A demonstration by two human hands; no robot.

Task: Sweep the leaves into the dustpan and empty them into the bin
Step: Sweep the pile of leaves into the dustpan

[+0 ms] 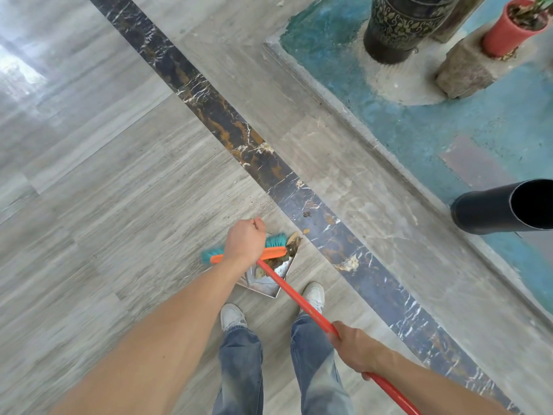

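Observation:
A shiny metal dustpan (264, 284) sits on the grey floor just ahead of my shoes. Brown dry leaves (291, 245) lie in it and at its far lip. The broom head (273, 252), orange with teal bristles, lies across the pan's mouth against the leaves. My right hand (356, 350) grips the red broom handle (302, 304) low at the right. My left hand (245, 242) is a closed fist above the pan, curled round the dustpan's thin upright handle, which is mostly hidden. A black round bin (502, 208) stands at the right edge on the teal floor.
A dark marble strip (227, 127) runs diagonally across the floor, with a few leaf bits (306, 214) on it. Past a raised kerb (344, 115) are a dark patterned pot (401, 25), a red flowerpot (508, 28) on a stone block, and teal painted ground.

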